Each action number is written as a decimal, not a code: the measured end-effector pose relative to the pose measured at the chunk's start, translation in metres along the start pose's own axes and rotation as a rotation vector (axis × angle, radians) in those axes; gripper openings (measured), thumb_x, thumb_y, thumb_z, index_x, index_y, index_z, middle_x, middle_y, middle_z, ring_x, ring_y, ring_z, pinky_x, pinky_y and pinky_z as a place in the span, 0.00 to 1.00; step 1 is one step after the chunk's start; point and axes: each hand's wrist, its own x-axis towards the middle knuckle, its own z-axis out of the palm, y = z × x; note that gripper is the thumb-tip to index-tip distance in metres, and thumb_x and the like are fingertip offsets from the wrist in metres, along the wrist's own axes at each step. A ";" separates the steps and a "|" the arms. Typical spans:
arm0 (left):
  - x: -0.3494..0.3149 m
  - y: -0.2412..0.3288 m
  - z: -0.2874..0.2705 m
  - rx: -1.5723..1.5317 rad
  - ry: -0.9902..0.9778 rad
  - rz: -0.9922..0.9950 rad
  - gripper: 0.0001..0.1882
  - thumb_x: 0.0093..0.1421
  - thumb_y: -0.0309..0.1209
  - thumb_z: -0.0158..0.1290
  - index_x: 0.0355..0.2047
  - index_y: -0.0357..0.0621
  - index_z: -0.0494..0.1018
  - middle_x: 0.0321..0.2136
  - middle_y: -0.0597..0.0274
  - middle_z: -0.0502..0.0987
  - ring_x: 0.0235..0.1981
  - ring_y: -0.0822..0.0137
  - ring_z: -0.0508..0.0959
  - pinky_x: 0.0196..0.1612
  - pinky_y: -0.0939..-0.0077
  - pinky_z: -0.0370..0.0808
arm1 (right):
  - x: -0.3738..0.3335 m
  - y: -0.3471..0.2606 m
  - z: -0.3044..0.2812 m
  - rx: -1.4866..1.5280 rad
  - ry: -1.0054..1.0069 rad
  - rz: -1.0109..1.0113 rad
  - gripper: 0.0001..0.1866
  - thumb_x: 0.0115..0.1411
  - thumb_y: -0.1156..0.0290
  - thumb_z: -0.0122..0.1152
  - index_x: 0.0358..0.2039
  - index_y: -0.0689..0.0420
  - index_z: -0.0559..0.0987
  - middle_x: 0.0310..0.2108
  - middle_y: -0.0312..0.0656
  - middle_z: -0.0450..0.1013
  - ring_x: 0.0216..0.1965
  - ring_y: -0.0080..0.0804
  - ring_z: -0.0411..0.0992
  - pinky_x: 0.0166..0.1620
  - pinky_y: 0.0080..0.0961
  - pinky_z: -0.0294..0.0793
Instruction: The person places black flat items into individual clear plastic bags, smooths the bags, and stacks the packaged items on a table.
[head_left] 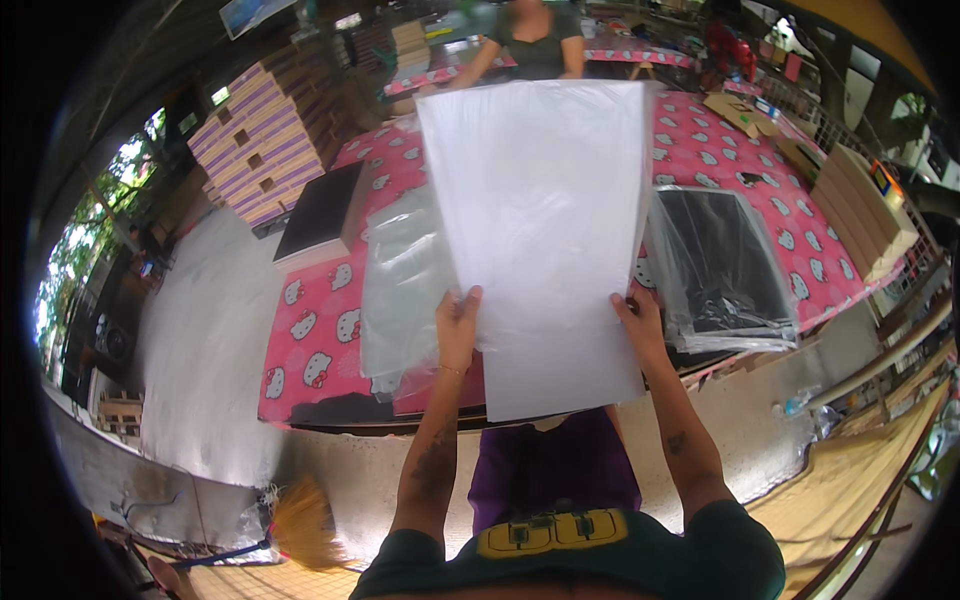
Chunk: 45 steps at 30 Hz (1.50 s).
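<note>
A large white sheet (562,375) is held up in front of me, most of it inside a clear plastic bag (535,180). Its lower end sticks out below the bag's edge. My left hand (459,322) pinches the bag's left edge, thumb on top. On the right edge, my right hand (638,318) grips the bag in the same way. Flat clear plastic bags (402,290) lie on the table by my left hand. Right of my right hand lies a pile of black sheets in clear plastic (722,265).
A pink patterned cloth covers the table (318,340). A black-topped stack (322,212) stands at its left edge, with piled cartons (262,140) beyond. Brown boards (862,212) stand at the right. Across the table is another person (535,45). A broom (305,525) lies lower left.
</note>
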 end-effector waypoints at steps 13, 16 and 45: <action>-0.011 0.051 0.116 -0.293 -0.035 -0.102 0.11 0.64 0.37 0.51 0.38 0.41 0.71 0.30 0.71 0.72 0.31 0.80 0.68 0.35 0.83 0.67 | -0.027 -0.089 -0.014 1.131 0.255 0.020 0.17 0.65 0.64 0.52 0.52 0.54 0.65 0.47 0.34 0.68 0.45 0.23 0.67 0.52 0.22 0.67; -0.049 0.049 0.150 -0.392 -0.217 -0.296 0.18 0.67 0.44 0.44 0.39 0.39 0.68 0.29 0.65 0.75 0.31 0.73 0.76 0.30 0.78 0.75 | 0.002 -0.087 -0.017 1.141 0.601 -0.004 0.16 0.63 0.75 0.51 0.52 0.57 0.66 0.45 0.38 0.69 0.43 0.26 0.69 0.51 0.25 0.69; -0.020 0.043 -0.016 0.513 0.031 0.143 0.04 0.62 0.27 0.49 0.32 0.40 0.71 0.17 0.54 0.74 0.17 0.58 0.75 0.22 0.70 0.69 | -0.044 -0.067 -0.059 -0.047 0.252 -0.080 0.27 0.59 0.63 0.61 0.55 0.61 0.68 0.50 0.43 0.67 0.52 0.32 0.66 0.53 0.29 0.66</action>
